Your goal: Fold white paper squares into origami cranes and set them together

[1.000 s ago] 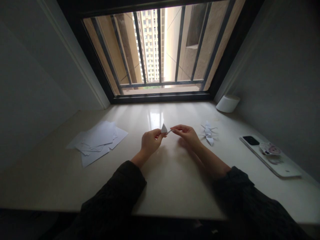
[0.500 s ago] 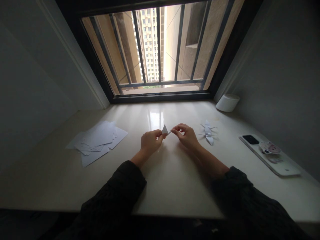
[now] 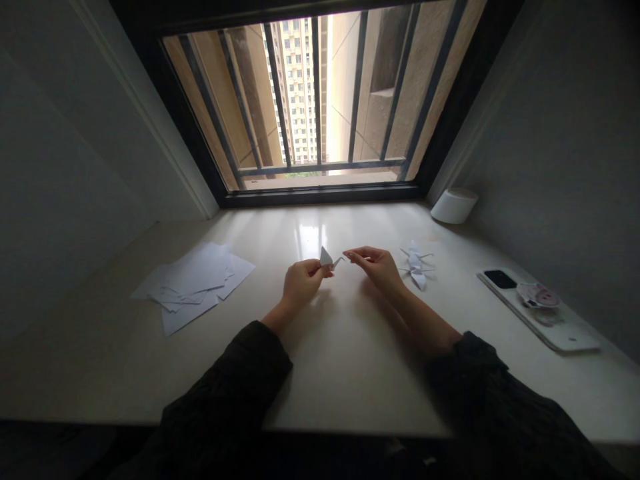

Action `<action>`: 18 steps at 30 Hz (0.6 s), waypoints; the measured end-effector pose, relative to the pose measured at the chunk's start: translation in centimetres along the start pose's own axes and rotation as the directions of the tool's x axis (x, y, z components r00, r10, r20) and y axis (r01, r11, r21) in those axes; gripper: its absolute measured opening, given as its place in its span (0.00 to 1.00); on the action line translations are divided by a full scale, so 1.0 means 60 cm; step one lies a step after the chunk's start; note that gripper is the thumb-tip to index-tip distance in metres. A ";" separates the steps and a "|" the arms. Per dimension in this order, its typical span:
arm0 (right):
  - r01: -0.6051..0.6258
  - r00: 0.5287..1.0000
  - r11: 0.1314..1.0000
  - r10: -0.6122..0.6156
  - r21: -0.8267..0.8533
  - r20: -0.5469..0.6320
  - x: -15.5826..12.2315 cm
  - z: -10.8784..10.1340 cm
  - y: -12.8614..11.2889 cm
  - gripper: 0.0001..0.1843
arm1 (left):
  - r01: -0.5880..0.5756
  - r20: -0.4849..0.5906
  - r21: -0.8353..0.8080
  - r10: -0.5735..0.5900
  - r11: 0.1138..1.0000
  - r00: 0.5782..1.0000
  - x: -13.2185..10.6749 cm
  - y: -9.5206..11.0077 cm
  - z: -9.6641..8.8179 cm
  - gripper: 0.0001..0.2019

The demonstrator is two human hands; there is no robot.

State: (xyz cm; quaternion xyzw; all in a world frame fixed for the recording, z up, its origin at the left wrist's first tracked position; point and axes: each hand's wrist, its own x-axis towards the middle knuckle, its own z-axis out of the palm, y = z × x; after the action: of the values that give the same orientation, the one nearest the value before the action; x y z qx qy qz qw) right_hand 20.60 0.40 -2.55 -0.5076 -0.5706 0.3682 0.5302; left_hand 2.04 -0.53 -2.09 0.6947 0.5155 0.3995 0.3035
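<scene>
A small white paper crane (image 3: pixel 326 257) is pinched between the thumb and fingers of my left hand (image 3: pixel 303 280), above the middle of the sill. One pointed wing stands up, and the thin neck slants right to a bent head. My left fingers hide the lower body. Just right of the head is my right hand (image 3: pixel 379 268), its thumb and fingertips pressed together with nothing visible in them. The fingertips are very close to the head, seemingly just off it. Further right, folded paper cranes (image 3: pixel 416 267) lie close together on the sill.
A loose pile of white paper sheets (image 3: pixel 195 277) lies at the left. On the right are a white phone (image 3: pixel 560 330) with a round cartoon grip and a white cylindrical object (image 3: pixel 454 205) near the wall. A barred window (image 3: pixel 320 195) borders the pale sill (image 3: pixel 350 393) behind.
My right fingertips have come off the crane's neck, moving slightly up. The head now shows bent. My left hand has turned the crane a little, and its wing tip leans further left.
</scene>
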 end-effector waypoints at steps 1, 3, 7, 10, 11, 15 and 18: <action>0.000 1.000 1.000 0.000 -0.003 0.011 0.000 0.000 0.000 0.18 | -0.004 -0.004 0.001 0.004 1.000 1.000 0.000 0.000 0.001 0.10; 0.011 0.999 0.999 -0.010 -0.030 0.033 -0.003 0.002 -0.001 0.17 | -0.013 -0.013 0.012 0.013 1.000 1.000 -0.002 0.002 0.002 0.10; 0.075 0.997 0.990 -0.074 -0.118 0.019 -0.008 0.005 -0.002 0.14 | -0.011 -0.010 0.027 0.012 1.000 1.000 -0.003 0.007 0.003 0.09; 0.126 0.991 0.974 -0.130 -0.189 -0.011 -0.010 0.005 -0.001 0.13 | -0.015 0.000 0.016 0.015 1.000 1.000 -0.004 0.008 0.005 0.09; 0.137 0.990 0.969 -0.143 -0.206 -0.017 -0.010 0.005 -0.001 0.12 | -0.018 0.006 0.005 0.018 1.000 1.000 -0.004 0.007 0.005 0.09; 0.175 0.983 0.958 -0.181 -0.226 -0.008 -0.010 0.006 -0.002 0.12 | -0.008 0.051 -0.067 0.011 0.998 0.999 -0.002 0.002 0.008 0.10; 0.168 0.985 0.964 -0.174 -0.206 -0.012 -0.011 0.007 -0.005 0.13 | 0.015 0.077 -0.152 -0.003 0.988 0.997 0.000 -0.001 0.008 0.12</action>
State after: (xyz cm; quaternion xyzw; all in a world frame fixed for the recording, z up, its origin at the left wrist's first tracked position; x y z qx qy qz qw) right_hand 20.10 -0.23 -2.49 -0.5137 -0.6389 0.2529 0.5138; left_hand 2.44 -0.52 -2.37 0.6817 0.4747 0.4096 0.3770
